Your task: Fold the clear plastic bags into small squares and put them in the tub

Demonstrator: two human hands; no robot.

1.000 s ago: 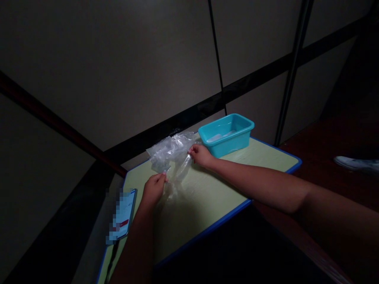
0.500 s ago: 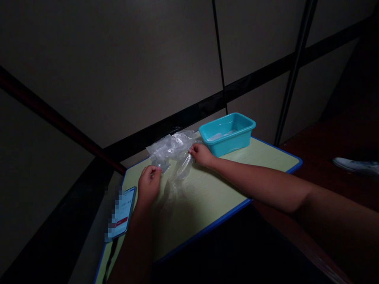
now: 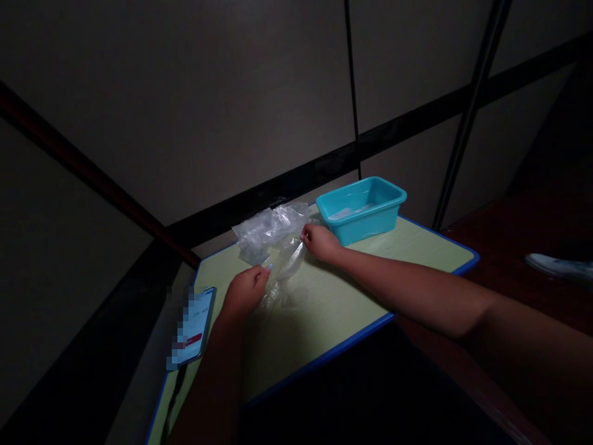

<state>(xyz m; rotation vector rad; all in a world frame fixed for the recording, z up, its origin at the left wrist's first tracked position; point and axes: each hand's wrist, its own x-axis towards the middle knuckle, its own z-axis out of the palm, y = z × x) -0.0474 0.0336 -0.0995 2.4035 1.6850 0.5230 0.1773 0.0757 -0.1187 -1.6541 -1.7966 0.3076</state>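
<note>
Between my two hands a clear plastic bag (image 3: 288,262) is stretched over the pale yellow table (image 3: 338,309). My right hand (image 3: 322,242) pinches its upper right edge, close beside the turquoise basin. My left hand (image 3: 246,289) is closed, thumb against fingers, on the bag's left edge. Behind them lies a crumpled heap of clear plastic bags (image 3: 269,228). The turquoise basin (image 3: 364,224) stands at the back right with some whitish, see-through material inside.
A phone (image 3: 197,324) with a lit screen lies at the table's left edge, a dark strap (image 3: 175,395) below it. Dark panelled wall (image 3: 231,123) rises behind the table. At far right a shoe (image 3: 556,264) shows on the reddish floor.
My left hand has moved right and slightly down, closer to my right hand, and now grips the bag's left edge. The view has shifted slightly; my right hand keeps its pinch.
</note>
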